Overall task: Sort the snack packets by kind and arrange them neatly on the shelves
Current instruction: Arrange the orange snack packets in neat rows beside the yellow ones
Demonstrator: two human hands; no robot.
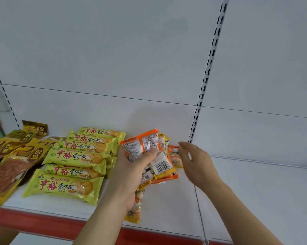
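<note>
because the left hand has its grip curled around a whole fanned bundle of orange packets, thumb pressed on top, the slippery wrappers could slide apart and drop onto the shelf or knock the neat yellow biscuit packs beside them. the right hand hovers loose and open, holding nothing, just by the bundle's far edge. the packets look small, glossy, crinkled, backs with barcode showing, held over the shelf right of the yellow row.

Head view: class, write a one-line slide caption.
Left hand grips orange snack packets beside stacked yellow biscuit packets; right hand open nearby.
</note>
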